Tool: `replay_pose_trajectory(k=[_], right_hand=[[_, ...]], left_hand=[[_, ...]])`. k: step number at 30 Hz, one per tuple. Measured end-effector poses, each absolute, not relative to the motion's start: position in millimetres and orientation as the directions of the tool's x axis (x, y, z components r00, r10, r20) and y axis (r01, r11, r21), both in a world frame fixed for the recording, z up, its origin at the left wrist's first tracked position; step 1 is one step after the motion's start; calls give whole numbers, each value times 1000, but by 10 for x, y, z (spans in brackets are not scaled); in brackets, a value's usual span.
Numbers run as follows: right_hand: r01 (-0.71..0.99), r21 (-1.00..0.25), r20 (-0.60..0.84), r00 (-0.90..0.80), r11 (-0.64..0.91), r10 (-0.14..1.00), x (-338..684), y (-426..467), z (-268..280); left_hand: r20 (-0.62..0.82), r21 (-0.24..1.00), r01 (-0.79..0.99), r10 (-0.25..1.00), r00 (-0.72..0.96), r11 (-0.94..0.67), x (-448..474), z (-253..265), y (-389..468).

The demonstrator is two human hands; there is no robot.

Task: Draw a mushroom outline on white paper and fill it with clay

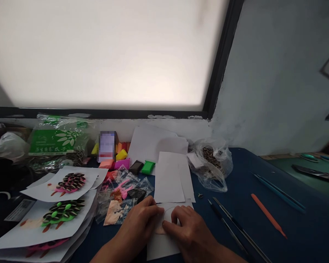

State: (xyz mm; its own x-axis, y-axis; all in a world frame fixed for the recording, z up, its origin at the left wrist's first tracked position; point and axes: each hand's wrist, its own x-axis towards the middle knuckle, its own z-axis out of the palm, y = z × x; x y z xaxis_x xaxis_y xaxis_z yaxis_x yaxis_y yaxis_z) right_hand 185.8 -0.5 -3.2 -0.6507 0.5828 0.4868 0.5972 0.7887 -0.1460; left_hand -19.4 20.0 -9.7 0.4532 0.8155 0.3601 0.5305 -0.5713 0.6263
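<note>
A sheet of white paper [163, 250] with a pencil outline lies in front of me. Peach modelling clay [160, 229] shows on it between my hands. From the left, my left hand [143, 221] rests on the sheet with fingers bent together; their undersides are hidden. My right hand [190, 226] is closed, its thumb pressing at the clay and its fingers curled over the outline. Just beyond are more blank sheets [170, 179]. Left of my hands lies an opened packet of peach clay [113, 212].
Sheets with seed-covered clay hedgehogs [60, 215] are stacked at left. Clay packets [120, 163], a phone [106, 146] and a sunflower seed bag [53, 137] stand behind. At right are a bag of seeds [212, 157], metal tools [235, 223], an orange tool [268, 215] and tweezers [279, 191].
</note>
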Motion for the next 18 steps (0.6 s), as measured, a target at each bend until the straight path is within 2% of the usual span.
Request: replay_pose_trajectory(k=[4,7,18], right_hand=[[594,-291,445,-610,750,656,1901,8,-19],[611,-332,388,-606,719,694,1908,19,-23],[593,-294,389,-642,750,660,1882,28,-32]], left_hand=[[379,630,531,821,427,-567,-187,-143,198],[382,628,534,822,422,-566,-184,-161,201],[387,632,531,823,416,-565,-179,-168,202]])
